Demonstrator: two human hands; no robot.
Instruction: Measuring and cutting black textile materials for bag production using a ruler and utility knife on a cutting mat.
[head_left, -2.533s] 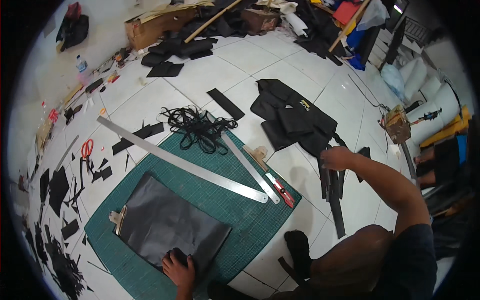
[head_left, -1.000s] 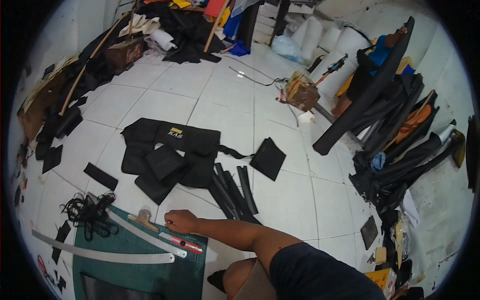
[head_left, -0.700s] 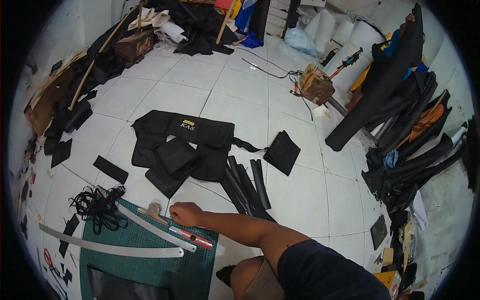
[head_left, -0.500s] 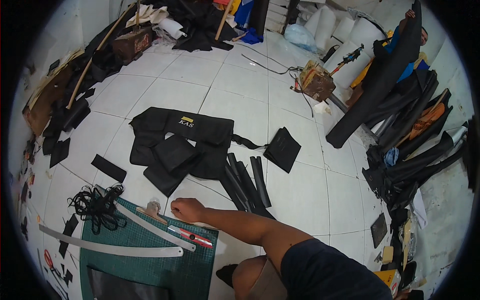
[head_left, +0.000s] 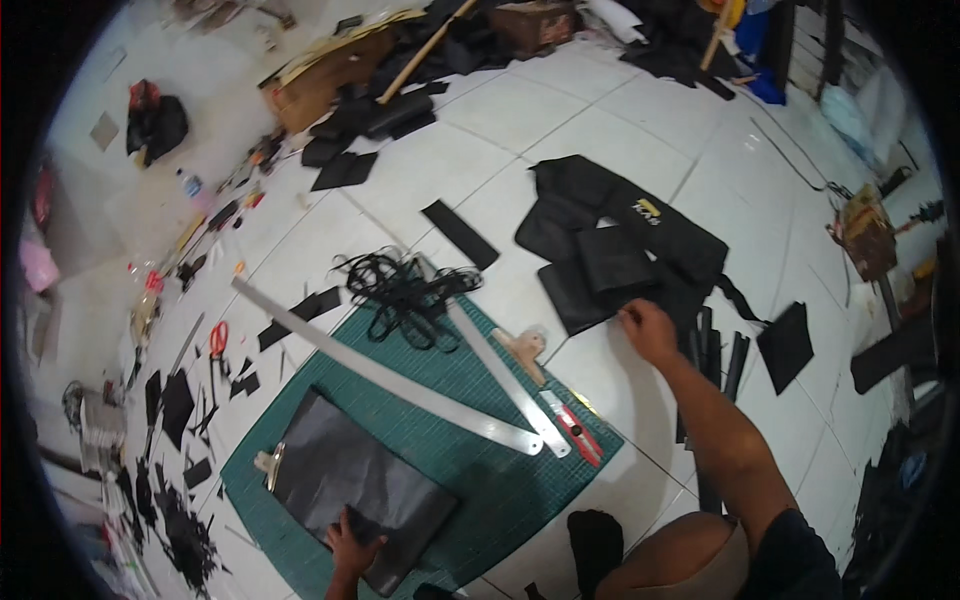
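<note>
Plainly, lettering [head_left: 648, 213] marks black fabric [head_left: 612, 262] beyond the curled right hand [head_left: 650, 331], contents unclear, the left hand [head_left: 353, 550] splayed on dark sheeting [head_left: 352, 455].

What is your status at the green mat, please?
Left hand spread on the dark sheet. Right hand by the black fabric, contact unclear. Metal clip at sheet's left edge. Long ruler, short ruler, red cutter on mat, clear of sheet.
</note>
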